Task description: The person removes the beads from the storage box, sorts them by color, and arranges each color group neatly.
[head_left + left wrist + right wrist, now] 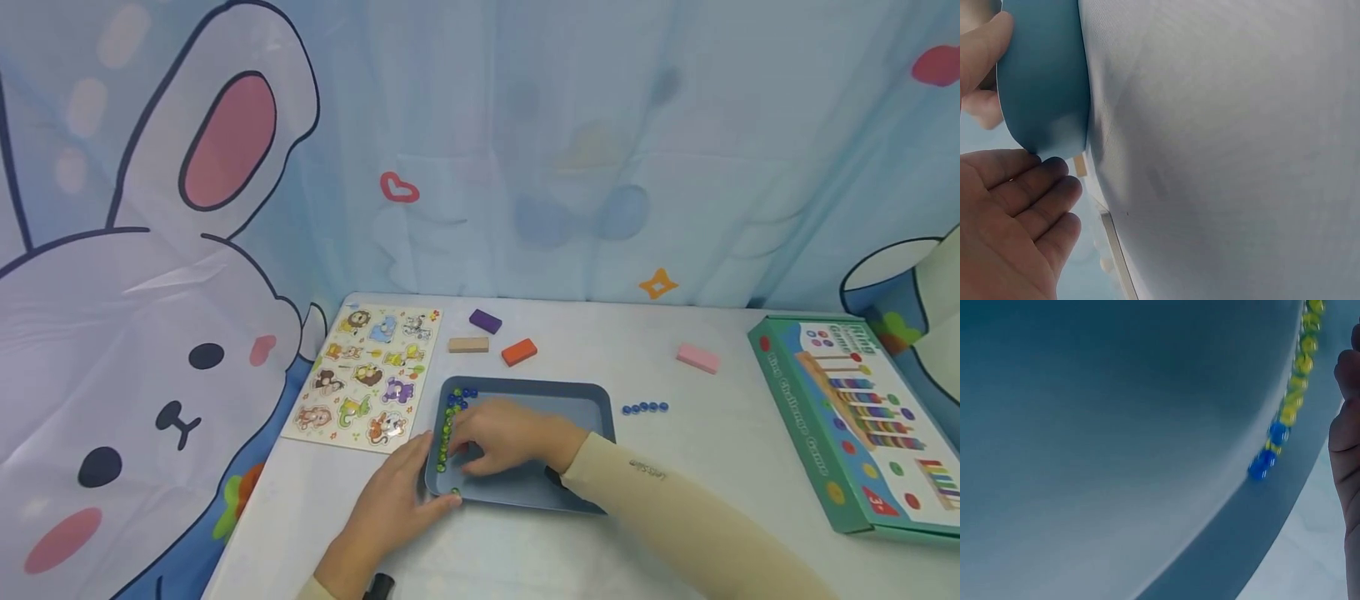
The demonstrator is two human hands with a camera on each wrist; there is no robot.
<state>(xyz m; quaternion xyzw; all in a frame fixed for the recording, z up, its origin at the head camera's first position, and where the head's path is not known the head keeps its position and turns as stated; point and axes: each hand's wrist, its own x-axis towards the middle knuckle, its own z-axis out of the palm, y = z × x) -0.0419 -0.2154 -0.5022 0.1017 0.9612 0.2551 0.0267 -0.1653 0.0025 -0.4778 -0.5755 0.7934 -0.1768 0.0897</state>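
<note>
My left hand [397,498] steadies the near left corner of a blue-grey tray [540,387]. Its thumb [985,47] lies over the rim and the extended fingers touch the outer wall. Over the left part of the tray, my right hand [502,433] reaches down with bent fingers; thumb and forefinger look apart, and the other fingertips are hidden. Yellow-green marbles [442,454] line the inside of the left wall. Blue marbles [1261,465] sit at the far end of that line. One green marble [455,492] lies near my left thumb.
Right of the tray, several blue marbles [645,407] form a row. An animal puzzle board [363,375] lies left. Behind stand purple [485,321], tan [468,345] and orange blocks [519,352]; a pink block [697,358] and a green game box [862,425] lie right.
</note>
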